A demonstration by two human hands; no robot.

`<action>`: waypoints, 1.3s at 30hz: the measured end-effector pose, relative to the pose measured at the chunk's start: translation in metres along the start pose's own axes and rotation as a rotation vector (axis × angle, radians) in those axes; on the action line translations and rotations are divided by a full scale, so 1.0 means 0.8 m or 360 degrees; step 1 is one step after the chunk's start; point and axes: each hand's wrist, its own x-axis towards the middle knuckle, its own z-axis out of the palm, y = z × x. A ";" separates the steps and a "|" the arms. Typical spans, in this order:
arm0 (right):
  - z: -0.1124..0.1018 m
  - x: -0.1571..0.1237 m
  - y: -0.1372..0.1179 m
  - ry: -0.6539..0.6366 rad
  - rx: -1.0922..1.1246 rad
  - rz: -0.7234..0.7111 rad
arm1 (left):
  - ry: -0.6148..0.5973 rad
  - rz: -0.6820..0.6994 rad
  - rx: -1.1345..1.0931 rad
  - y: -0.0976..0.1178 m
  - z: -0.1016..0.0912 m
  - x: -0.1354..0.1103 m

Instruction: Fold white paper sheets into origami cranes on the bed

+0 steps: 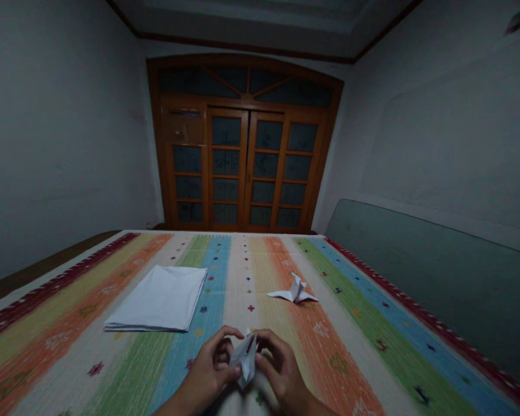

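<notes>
Left hand (212, 364): curled, grip pinching folded white paper piece (244, 361)
Right hand (282, 367): curled opposite, grip on that piece's other side
Surface (69, 254): beneath both, under multicoloured striped cloth (238, 312)
Doors (252, 164): brown wooden, glass-paned, beyond

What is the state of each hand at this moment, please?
Left hand: closed, holding one side of the folded paper.
Right hand: closed, holding the other side of the same paper.

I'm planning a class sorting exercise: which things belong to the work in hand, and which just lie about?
Belonging: folded white paper, held; likely flat white paper stack, winged white paper figure.

Apparently just there: multicoloured striped cloth; brown wooden doors.
</notes>
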 end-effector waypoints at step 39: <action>0.003 -0.004 0.000 0.0126 -0.0671 -0.0209 | -0.0011 0.0044 0.0006 -0.019 -0.009 0.001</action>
